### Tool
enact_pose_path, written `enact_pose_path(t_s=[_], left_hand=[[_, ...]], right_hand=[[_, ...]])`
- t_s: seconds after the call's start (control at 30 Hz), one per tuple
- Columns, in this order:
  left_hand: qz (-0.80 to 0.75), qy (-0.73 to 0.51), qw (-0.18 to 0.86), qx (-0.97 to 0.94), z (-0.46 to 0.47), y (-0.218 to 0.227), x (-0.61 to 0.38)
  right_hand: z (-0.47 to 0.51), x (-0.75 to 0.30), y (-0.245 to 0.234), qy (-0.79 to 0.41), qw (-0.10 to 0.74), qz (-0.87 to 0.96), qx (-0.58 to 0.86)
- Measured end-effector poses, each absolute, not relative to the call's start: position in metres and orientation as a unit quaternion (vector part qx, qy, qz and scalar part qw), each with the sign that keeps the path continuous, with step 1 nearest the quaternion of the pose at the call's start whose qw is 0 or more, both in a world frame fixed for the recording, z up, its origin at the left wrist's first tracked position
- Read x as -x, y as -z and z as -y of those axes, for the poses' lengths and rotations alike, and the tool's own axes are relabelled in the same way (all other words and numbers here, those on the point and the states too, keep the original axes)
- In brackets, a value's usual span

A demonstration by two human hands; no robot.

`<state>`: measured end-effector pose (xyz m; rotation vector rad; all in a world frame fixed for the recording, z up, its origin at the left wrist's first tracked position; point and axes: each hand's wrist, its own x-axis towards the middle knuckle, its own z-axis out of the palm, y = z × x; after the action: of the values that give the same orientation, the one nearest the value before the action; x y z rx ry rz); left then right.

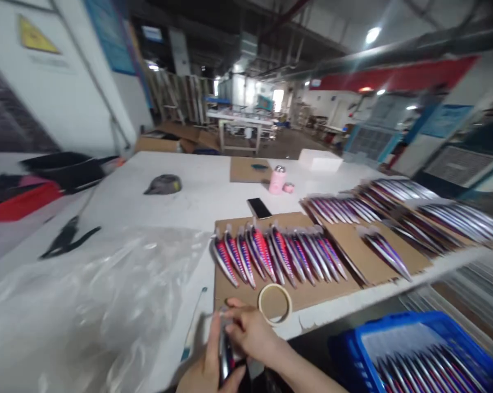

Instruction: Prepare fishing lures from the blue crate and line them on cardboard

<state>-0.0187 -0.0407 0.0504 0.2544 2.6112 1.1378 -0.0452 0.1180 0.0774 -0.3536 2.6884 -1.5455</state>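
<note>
Both my hands are at the near edge of the white table (197, 202), working on one shiny fishing lure (225, 357). My left hand (207, 371) grips its body from below. My right hand (250, 330) pinches its upper tip. Just beyond them a roll of tape (275, 304) lies on a brown cardboard sheet (312, 292), where a row of several red, purple and silver lures (277, 254) is laid out side by side.
Clear plastic sheeting (82, 305) covers the near left. A blue crate (352, 355) of lures sits low at the right. More lures on cardboard (410, 213) fill the right side. A phone (259, 208), a pink bottle (277, 180), pliers (68, 237) and a grey cap (163, 184) lie farther off.
</note>
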Motion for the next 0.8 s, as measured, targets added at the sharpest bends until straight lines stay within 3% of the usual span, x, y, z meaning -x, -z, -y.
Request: enact_pose_path(t_s=[0.13, 0.3, 0.43, 0.6, 0.8], left_hand=[[-0.884, -0.362, 0.227, -0.189, 0.034, -0.056, 0.027], [-0.879, -0.431, 0.169, -0.112, 0.036, -0.061, 0.035], [-0.852, -0.498, 0.098, -0.129, 0.041, -0.054, 0.053], [-0.844, -0.487, 0.127, -0.183, 0.040, -0.050, 0.067], [-0.803, -0.571, 0.138, -0.104, 0.035, -0.039, 0.060]], right_hand=[[-0.124, 0.047, -0.059, 0.480, 0.038, -0.873, 0.080], [-0.126, 0.041, -0.038, 0.476, 0.004, -0.878, 0.050], [-0.125, 0.044, -0.053, 0.505, 0.010, -0.858, 0.095], [-0.130, 0.054, -0.076, 0.519, 0.043, -0.842, 0.142], [-0.129, 0.061, -0.072, 0.482, 0.058, -0.860, 0.153]])
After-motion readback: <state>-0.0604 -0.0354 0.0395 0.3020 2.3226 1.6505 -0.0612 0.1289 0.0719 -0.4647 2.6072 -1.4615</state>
